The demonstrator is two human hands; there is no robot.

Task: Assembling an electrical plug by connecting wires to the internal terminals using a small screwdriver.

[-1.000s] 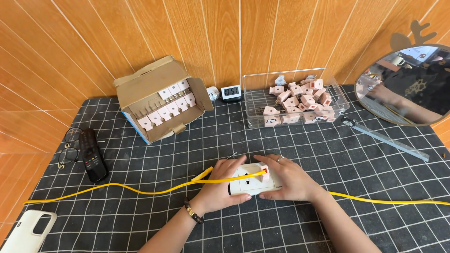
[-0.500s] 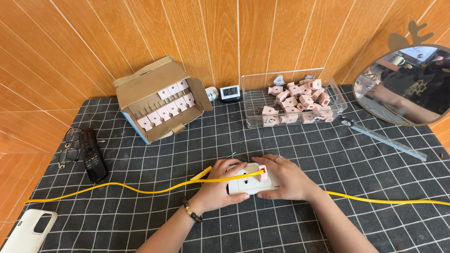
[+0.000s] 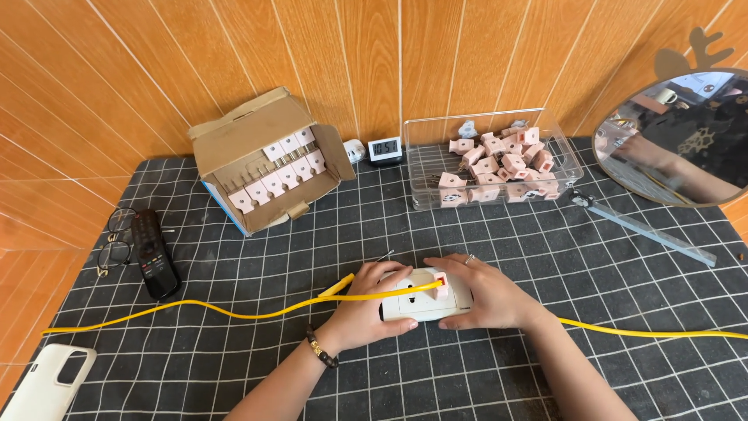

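A white, rounded block-shaped device lies on the black grid-patterned mat, held between both hands. My left hand grips its left side and my right hand covers its right side. A small pink clip sits on the device's top right corner under my right fingertips. A yellow cable runs across the mat from the left edge, over the device, and out to the right.
A cardboard box of pink-and-white clips stands at the back left. At the back right, a clear plastic tray holds several pink clips. A remote, glasses, a phone, a small clock, a round mirror and a clear ruler lie around.
Both hands stay on the white device with only slight finger shifts. The cable and everything else on the mat have not moved.
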